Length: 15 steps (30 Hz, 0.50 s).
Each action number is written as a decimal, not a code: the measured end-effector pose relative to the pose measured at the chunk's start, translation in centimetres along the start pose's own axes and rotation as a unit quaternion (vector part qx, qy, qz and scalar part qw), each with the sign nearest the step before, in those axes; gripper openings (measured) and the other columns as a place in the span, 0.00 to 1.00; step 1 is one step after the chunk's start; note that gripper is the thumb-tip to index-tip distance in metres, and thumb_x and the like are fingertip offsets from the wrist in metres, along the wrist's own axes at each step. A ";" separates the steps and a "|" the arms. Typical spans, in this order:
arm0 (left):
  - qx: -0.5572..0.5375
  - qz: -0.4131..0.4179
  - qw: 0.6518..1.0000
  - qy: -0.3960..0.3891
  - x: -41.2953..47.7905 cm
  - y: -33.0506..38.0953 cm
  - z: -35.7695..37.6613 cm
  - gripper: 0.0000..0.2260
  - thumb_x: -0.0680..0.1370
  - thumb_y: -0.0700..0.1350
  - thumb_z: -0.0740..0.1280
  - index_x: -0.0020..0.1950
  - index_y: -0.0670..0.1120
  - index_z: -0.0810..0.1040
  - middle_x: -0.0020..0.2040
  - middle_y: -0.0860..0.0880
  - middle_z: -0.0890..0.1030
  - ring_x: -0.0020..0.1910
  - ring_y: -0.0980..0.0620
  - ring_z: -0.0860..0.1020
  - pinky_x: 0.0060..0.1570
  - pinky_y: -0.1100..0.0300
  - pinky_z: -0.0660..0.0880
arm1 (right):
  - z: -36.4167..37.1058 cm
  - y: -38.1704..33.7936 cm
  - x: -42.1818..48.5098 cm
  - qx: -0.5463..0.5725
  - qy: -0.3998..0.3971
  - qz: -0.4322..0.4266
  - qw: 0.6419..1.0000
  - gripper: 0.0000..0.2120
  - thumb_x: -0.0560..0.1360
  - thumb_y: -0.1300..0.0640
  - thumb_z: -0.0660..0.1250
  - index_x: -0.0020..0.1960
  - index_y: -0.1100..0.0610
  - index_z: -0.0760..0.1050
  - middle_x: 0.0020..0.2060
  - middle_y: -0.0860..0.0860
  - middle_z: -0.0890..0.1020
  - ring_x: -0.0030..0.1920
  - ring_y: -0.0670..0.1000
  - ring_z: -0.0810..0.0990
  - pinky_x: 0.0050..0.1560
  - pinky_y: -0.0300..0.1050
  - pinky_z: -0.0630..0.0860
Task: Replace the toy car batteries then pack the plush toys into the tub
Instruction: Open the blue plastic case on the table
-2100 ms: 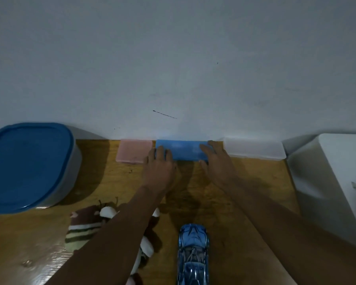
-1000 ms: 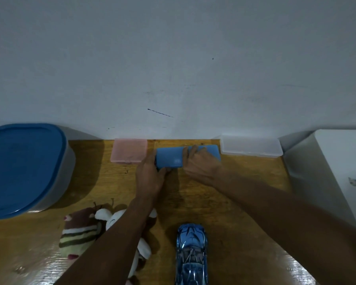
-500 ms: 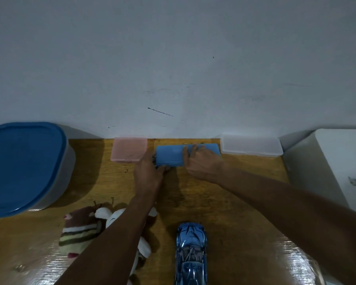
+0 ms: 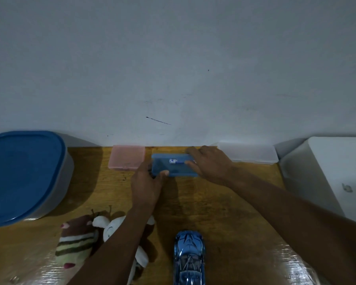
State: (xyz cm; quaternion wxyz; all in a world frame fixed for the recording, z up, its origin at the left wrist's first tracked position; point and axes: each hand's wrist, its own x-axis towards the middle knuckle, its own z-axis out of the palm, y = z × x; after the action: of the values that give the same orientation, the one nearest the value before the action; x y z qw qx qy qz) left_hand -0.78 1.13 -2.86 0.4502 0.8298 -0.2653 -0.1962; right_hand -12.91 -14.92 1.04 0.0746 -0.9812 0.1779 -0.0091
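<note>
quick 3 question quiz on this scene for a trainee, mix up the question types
1. True or false: the tub's lid is off.
2. Which case do the left hand and right hand hold? A pink, B blue, C clear.
3. Fill in: the toy car sits to the ___ of the plush toys.

Key
1. False: the lid is on the tub.
2. B: both hands grip the blue case.
3. right
</note>
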 end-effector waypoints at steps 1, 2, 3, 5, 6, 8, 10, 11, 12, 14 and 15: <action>-0.005 0.001 1.000 0.003 0.0 0.1 0.1 0.20 0.72 0.47 0.75 0.61 0.44 0.76 0.54 0.47 0.83 0.51 0.49 0.81 0.41 0.65 0.76 | -0.2 0.4 0.1 0.050 -0.001 0.029 0.998 0.16 0.80 0.48 0.59 0.62 0.56 0.70 0.51 0.57 0.81 0.47 0.57 0.79 0.44 0.49 0.73; -0.004 0.005 1.000 0.004 0.0 0.2 0.1 0.21 0.72 0.46 0.75 0.62 0.45 0.75 0.54 0.48 0.82 0.51 0.50 0.81 0.42 0.63 0.76 | -0.3 0.8 0.2 0.092 -0.004 0.054 0.994 0.15 0.80 0.47 0.58 0.62 0.56 0.70 0.54 0.55 0.79 0.49 0.56 0.78 0.45 0.48 0.72; 0.001 0.009 1.000 0.004 0.1 0.4 0.1 0.22 0.72 0.46 0.75 0.64 0.46 0.75 0.54 0.49 0.82 0.51 0.50 0.81 0.43 0.61 0.77 | -0.3 1.0 0.4 0.117 0.005 0.068 0.991 0.15 0.80 0.47 0.59 0.60 0.56 0.71 0.55 0.54 0.78 0.48 0.55 0.78 0.46 0.48 0.72; 0.012 0.006 1.000 0.004 0.1 0.6 0.1 0.23 0.72 0.46 0.75 0.65 0.46 0.75 0.55 0.46 0.83 0.52 0.48 0.81 0.46 0.58 0.78 | -0.1 1.4 0.8 0.103 0.080 0.092 0.987 0.14 0.78 0.47 0.63 0.56 0.57 0.75 0.53 0.54 0.77 0.47 0.55 0.78 0.45 0.49 0.75; 0.013 0.003 1.000 0.004 0.1 0.5 0.1 0.23 0.72 0.46 0.75 0.65 0.46 0.75 0.56 0.45 0.83 0.52 0.47 0.81 0.46 0.57 0.79 | 0.2 1.7 1.0 0.079 0.113 0.118 0.983 0.14 0.77 0.47 0.65 0.54 0.57 0.77 0.51 0.55 0.78 0.48 0.57 0.78 0.45 0.52 0.76; 0.017 0.002 1.000 0.008 0.1 0.4 0.1 0.24 0.72 0.46 0.75 0.66 0.46 0.74 0.57 0.44 0.82 0.52 0.46 0.81 0.47 0.54 0.80 | 0.8 2.0 1.2 0.078 0.153 0.186 0.967 0.13 0.75 0.50 0.68 0.53 0.59 0.78 0.51 0.57 0.77 0.50 0.59 0.77 0.45 0.54 0.78; 0.017 0.002 1.000 0.013 0.1 0.2 0.1 0.25 0.71 0.47 0.75 0.67 0.46 0.74 0.57 0.43 0.82 0.52 0.46 0.81 0.47 0.53 0.81 | 1.3 1.7 1.2 0.101 0.169 0.235 0.952 0.12 0.76 0.54 0.67 0.55 0.59 0.78 0.53 0.59 0.74 0.53 0.60 0.74 0.47 0.52 0.78; 0.014 0.000 1.000 0.015 0.1 0.1 0.1 0.26 0.71 0.47 0.75 0.67 0.46 0.74 0.57 0.43 0.82 0.53 0.46 0.81 0.48 0.53 0.81 | 1.5 1.5 1.1 0.120 0.184 0.260 0.940 0.11 0.77 0.55 0.67 0.57 0.59 0.78 0.55 0.60 0.72 0.54 0.60 0.73 0.49 0.50 0.77; 0.012 -0.001 1.000 0.016 0.1 0.1 0.1 0.26 0.71 0.47 0.75 0.67 0.46 0.74 0.57 0.42 0.82 0.53 0.46 0.81 0.47 0.55 0.81 | 1.7 1.3 1.0 0.153 0.205 0.291 0.922 0.12 0.78 0.57 0.66 0.58 0.59 0.78 0.56 0.61 0.71 0.54 0.60 0.73 0.51 0.47 0.75; 0.009 0.001 1.000 0.016 0.0 0.0 0.2 0.25 0.71 0.46 0.75 0.67 0.45 0.74 0.57 0.42 0.82 0.54 0.46 0.81 0.46 0.58 0.79 | 1.9 1.1 1.1 0.233 0.225 0.376 0.868 0.12 0.78 0.58 0.65 0.60 0.59 0.75 0.55 0.60 0.73 0.52 0.59 0.76 0.50 0.42 0.70; 0.007 0.002 1.000 0.015 0.0 -0.1 0.2 0.25 0.71 0.46 0.75 0.67 0.45 0.74 0.57 0.42 0.82 0.53 0.47 0.81 0.46 0.58 0.79 | 2.1 1.2 1.1 0.260 0.222 0.409 0.846 0.11 0.78 0.58 0.65 0.59 0.59 0.74 0.53 0.60 0.76 0.50 0.58 0.77 0.47 0.41 0.68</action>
State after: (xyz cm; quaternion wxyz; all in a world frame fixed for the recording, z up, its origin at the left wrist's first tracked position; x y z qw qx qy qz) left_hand -0.87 1.01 -3.03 0.4485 0.8353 -0.2613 -0.1813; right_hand -12.18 -16.09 -1.17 0.2823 -0.7358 0.5664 -0.2409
